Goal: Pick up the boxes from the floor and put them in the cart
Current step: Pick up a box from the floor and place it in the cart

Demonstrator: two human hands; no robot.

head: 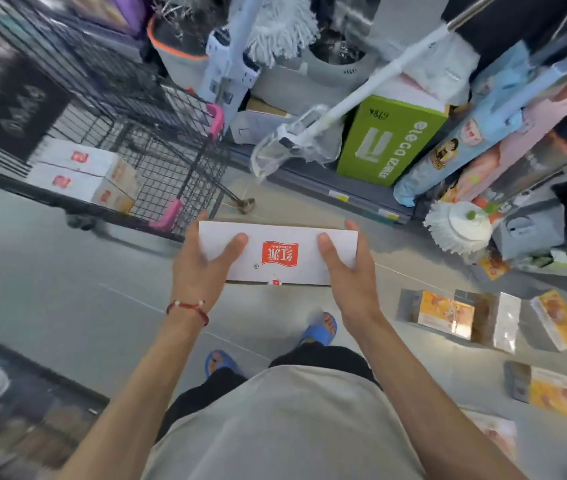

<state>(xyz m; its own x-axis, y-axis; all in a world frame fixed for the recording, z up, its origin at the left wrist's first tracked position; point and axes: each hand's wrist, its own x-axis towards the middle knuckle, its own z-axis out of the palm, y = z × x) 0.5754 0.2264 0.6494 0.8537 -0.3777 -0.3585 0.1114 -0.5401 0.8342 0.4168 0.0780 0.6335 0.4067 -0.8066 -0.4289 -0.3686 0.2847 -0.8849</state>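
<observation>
White box (276,252) being held level, left hand (202,268) and right hand (347,271) each gripping an end. Best lifting it over the cart (171,140) rim, lowering beside the loaded boxes (77,168).

Bright even light, wide-angle bending, perhaps motion-blurred edges.

Grey floor (67,271), perhaps five boxes (444,315)
</observation>
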